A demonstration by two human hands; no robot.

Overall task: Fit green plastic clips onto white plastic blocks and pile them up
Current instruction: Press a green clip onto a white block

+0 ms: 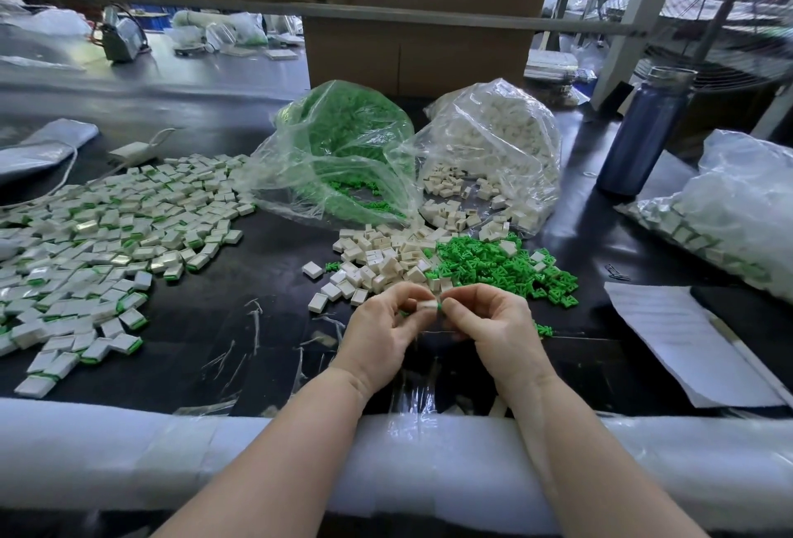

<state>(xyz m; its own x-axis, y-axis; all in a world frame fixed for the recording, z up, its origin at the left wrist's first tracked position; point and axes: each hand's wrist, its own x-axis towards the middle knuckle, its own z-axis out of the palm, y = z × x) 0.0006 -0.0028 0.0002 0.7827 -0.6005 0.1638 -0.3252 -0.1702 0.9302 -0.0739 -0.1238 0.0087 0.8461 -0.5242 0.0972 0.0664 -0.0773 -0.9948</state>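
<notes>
My left hand (386, 325) and my right hand (489, 323) meet near the table's front middle. Between their fingertips sits a white block (425, 306); the left pinches it. The right pinches a green clip (440, 306) against the block's right end. Just behind the hands lies a heap of loose white blocks (382, 258), with a heap of green clips (497, 265) to its right. A wide pile of fitted blocks (107, 237) covers the left of the black table (240, 280).
An open bag of green clips (343, 151) and a bag of white blocks (493, 147) stand behind the heaps. A blue bottle (643, 134), a bag of fitted blocks (721, 211) and paper sheets (678, 340) lie right. White foam (171, 451) pads the front edge.
</notes>
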